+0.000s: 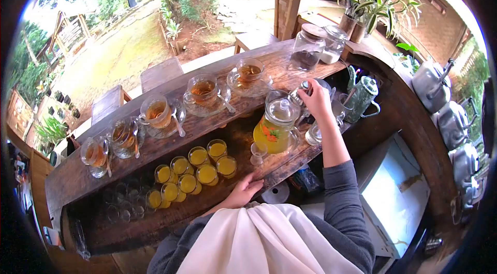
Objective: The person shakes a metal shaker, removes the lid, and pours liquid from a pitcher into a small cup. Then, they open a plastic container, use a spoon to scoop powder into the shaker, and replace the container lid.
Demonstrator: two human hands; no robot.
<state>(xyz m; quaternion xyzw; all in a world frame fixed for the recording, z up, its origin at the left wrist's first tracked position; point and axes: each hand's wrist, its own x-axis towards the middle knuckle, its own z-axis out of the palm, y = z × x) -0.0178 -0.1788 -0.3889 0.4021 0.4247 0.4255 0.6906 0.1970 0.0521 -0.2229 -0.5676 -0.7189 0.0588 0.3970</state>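
My right grip is closed: the fingers of my right hand (317,102) wrap round a small shiny metal vessel (300,90), lifted just behind the lid of the clear glass pitcher of yellow drink (274,131). I cannot tell whether the vessel is a pot or a lid. My left hand (243,191) lies loose and flat on the near edge of the long dark wooden table (279,69), holding nothing.

Just left of the pitcher stands a small empty clear glass (257,152), and beyond it a cluster of small glasses filled with yellow drink (199,168). A row of glass cups of brown tea on glass saucers (203,90) runs along the far plank.

I judge the step in hand to be handling the metal vessel beside the pitcher. The next move calls for keeping it level and clear of the pitcher's lid and the crowded glassware close round it.
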